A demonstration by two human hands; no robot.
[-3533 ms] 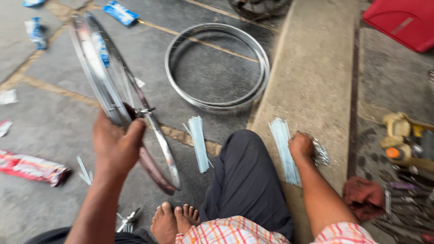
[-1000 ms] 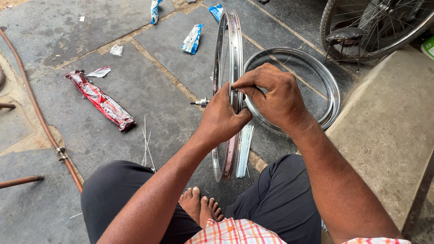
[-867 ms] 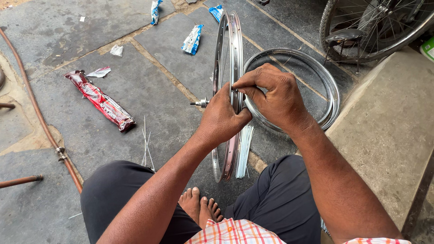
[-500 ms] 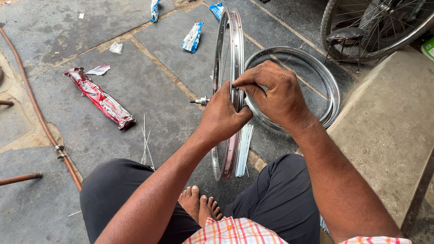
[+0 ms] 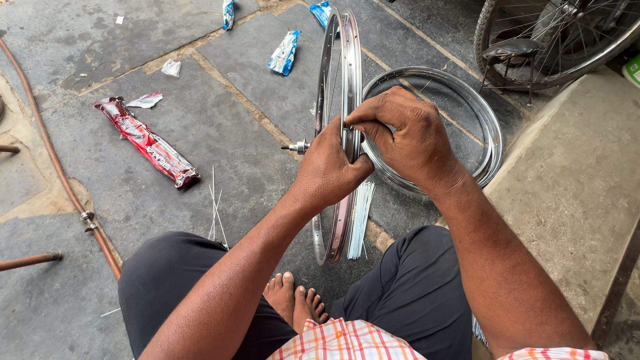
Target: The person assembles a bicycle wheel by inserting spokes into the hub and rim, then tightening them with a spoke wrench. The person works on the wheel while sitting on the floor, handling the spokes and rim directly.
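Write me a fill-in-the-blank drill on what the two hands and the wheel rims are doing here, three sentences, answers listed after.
1. The left hand and the right hand both grip a metal wheel rim that stands ____ on its edge.
2. A second rim lies ____ on the stone floor behind the hands.
3. A loose bundle of thin ____ lies on the floor beside the standing rim.

Missing words: upright; flat; spokes

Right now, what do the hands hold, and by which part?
Both hold the upright rim: left hand grips its edge, right hand pinches at the same spot.
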